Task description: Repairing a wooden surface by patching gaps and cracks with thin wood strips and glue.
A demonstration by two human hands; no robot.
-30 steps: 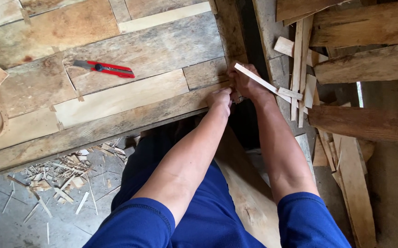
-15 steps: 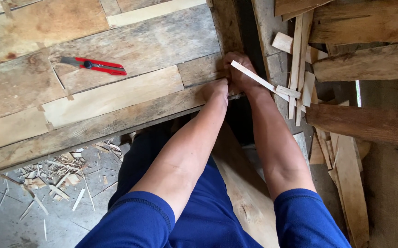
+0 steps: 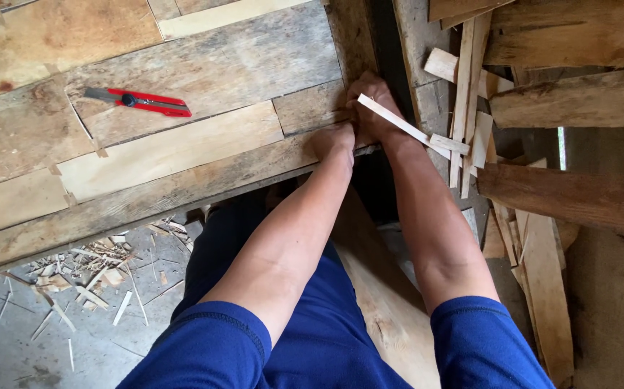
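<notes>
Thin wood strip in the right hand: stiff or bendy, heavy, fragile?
The thin wood strip looks slender and flat, so probably light and slightly springy. It stays straight while the right hand grips only one end, so fairly stiff. That thin, it could likely snap; the offcuts on the floor suggest so.

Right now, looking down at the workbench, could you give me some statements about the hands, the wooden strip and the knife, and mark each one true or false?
1. The right hand holds a thin wooden strip. True.
2. The red utility knife is in the left hand. False: it lies alone on the plank bench, far from both hands.
3. The left hand rests at the near edge of the bench, beside the right hand. True.
4. The floor under the bench is swept clean. False: wood chips lie scattered there.
5. The person wears long sleeves. False: short blue sleeves, bare forearms.
</notes>
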